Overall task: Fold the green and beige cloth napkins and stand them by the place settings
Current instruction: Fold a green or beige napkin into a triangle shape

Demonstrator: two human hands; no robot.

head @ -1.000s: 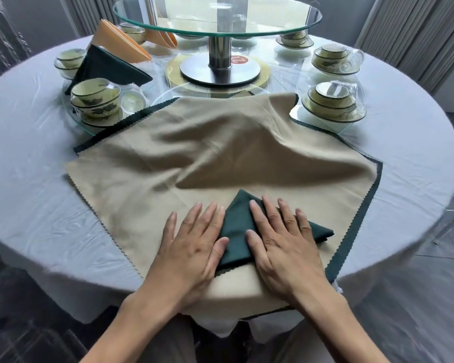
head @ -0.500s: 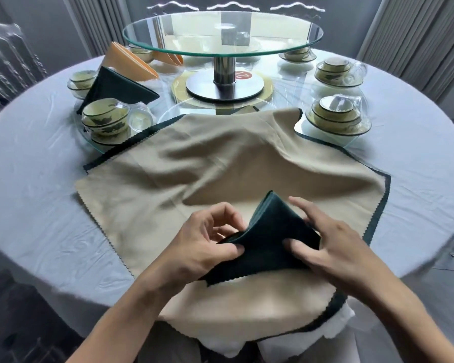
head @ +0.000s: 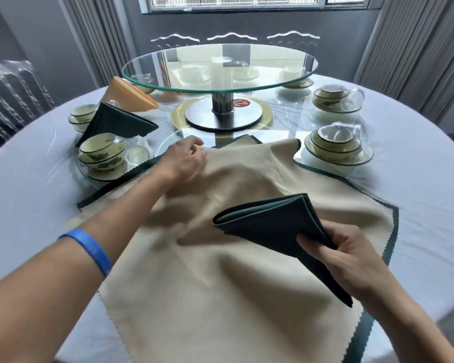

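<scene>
Head view: right hand (head: 351, 260) grip pinches the folded green napkin (head: 273, 226) aloft, left hand (head: 186, 159) grip grasping the beige napkin's (head: 220, 284) far edge.

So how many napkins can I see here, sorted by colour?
Green: 3, the folded napkin in the right hand, one standing by the bowls, one flat under the beige.
Beige: 1, the spread napkin that the left hand touches.
Orange: 1, standing napkin.
Total: 5
</scene>
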